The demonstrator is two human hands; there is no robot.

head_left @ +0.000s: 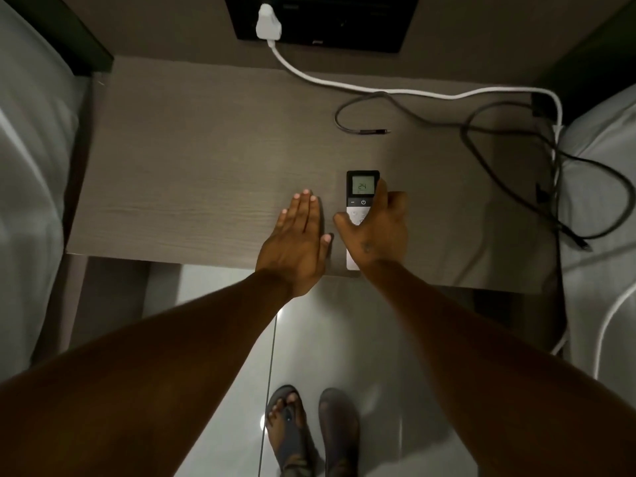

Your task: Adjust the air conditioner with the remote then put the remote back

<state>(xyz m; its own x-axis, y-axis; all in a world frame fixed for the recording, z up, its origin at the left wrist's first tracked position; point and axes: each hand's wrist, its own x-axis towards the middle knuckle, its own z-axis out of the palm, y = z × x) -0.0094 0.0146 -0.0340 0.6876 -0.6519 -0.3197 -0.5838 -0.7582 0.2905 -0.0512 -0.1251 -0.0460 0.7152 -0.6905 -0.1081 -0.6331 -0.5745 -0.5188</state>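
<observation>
— Two hands, one remote [361, 201]: where does it lie for you?

— Just right of frame centre, flat on the wooden bedside table [192, 160], screen up and reading 24, its lower end poking over the table's near edge. Your right hand [377, 232] covers its lower half, thumb on the left side, a finger along the right side of the screen. Whether you have closed on it or only rest there, I cannot tell. Your left hand [299, 239] lies flat and spread just beside it, holding nothing.

— What could spoil this?

— That overhang. Judged from here, a loose pinch or a sideways nudge could tip the remote off the edge onto the tiled floor [344, 339] near your sandalled feet [309, 432]. Your thumb also sits on the button area, so a squeeze might change a setting by accident.

— Anything further out?

— A grey cable [347, 127] loops in the upper right, and a white cable [309, 74] runs from a plug [268, 22] at top centre. Both lie well apart from the remote; only a wide sweep rightward would snag them.
</observation>
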